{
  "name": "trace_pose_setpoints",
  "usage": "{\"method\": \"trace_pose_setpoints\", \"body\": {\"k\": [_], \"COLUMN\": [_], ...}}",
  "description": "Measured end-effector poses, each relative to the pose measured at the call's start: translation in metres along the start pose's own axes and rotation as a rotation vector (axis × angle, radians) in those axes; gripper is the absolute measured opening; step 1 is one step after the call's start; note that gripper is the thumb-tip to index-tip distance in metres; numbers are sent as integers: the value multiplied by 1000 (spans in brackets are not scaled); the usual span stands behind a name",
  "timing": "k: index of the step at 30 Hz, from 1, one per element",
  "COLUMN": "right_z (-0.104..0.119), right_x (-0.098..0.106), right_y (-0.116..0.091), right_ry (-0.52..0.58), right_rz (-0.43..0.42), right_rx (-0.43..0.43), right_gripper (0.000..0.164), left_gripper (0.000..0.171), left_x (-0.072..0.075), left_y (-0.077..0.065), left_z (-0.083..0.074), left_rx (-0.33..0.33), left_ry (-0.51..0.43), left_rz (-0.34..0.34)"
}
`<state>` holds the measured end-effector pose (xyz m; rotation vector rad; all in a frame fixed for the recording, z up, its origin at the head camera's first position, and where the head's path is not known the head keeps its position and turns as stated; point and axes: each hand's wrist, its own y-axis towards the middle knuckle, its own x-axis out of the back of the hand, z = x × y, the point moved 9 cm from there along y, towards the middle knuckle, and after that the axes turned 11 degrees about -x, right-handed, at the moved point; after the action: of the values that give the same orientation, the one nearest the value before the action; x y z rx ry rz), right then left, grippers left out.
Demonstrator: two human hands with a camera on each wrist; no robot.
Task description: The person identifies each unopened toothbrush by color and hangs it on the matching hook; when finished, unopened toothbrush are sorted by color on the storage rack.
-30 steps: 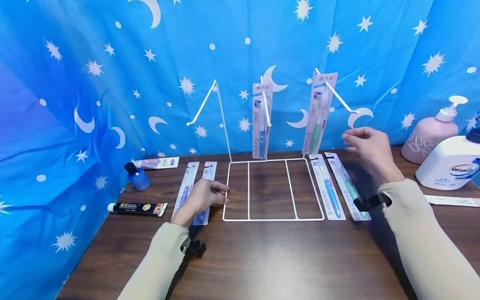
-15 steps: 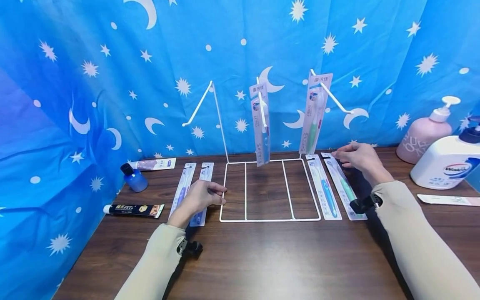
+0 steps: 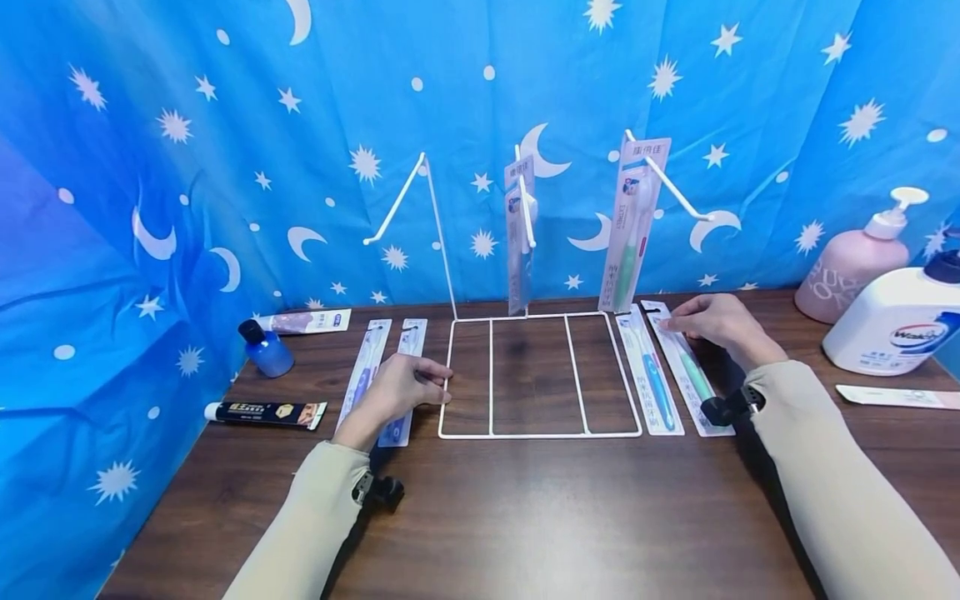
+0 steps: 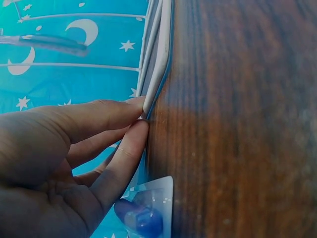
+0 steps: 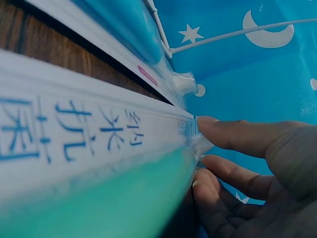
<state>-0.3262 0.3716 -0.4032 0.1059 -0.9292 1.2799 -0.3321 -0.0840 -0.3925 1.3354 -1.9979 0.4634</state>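
My left hand [image 3: 401, 387] pinches the left side of a white wire rack's base [image 3: 540, 436] between thumb and fingertips. At the right, my right hand [image 3: 723, 323] pinches the upper part of a packaged green toothbrush [image 3: 696, 377], which lies on the table; in the right wrist view its thumb and fingers sit at opposite edges of the pack. Beside that lies a packaged blue toothbrush [image 3: 652, 375]. One toothbrush pack [image 3: 516, 250] hangs on the rack's middle hook, another with a green handle [image 3: 630, 229] on the right hook. The left hook [image 3: 395, 200] holds nothing.
Two purple toothbrush packs [image 3: 365, 362] lie left of the rack, partly under my left hand. Further left are a blue bottle [image 3: 270, 354], a black toothpaste tube [image 3: 266, 413] and a pale tube [image 3: 307, 321]. A pink pump bottle [image 3: 851, 275] and white bottle [image 3: 892, 325] stand right.
My right hand has moved down and left from near the right hook onto the green toothbrush pack. The middle hanging pack has swung and turned. My left hand stays on the rack.
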Motion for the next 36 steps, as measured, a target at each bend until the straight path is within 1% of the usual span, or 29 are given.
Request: {"method": "trace_pose_setpoints", "body": {"k": [5, 10, 16, 21, 26, 32, 36], "right_z": [-4, -11, -11, -13, -9, 2, 10], "right_x": [4, 10, 17, 17, 20, 22, 24], "right_y": [-1, 0, 1, 0, 0, -5, -10], "right_ry": [1, 18, 45, 66, 103, 165, 213], "right_rz": [20, 28, 18, 13, -27, -2, 15], "right_rx": [-8, -43, -51, -69, -72, -42, -12], "right_gripper": [69, 74, 65, 62, 55, 54, 56], "left_gripper": [30, 30, 28, 28, 28, 27, 27], "left_x": [-2, -4, -5, -8, -6, 1, 1], "left_y": [2, 4, 7, 6, 5, 1, -1], "left_z": [-1, -2, -3, -1, -1, -3, -2], "left_rx": [8, 3, 10, 21, 13, 19, 21], "left_ry": [6, -7, -9, -9, -12, 11, -2], "left_rz": [13, 14, 8, 19, 8, -2, 10]}}
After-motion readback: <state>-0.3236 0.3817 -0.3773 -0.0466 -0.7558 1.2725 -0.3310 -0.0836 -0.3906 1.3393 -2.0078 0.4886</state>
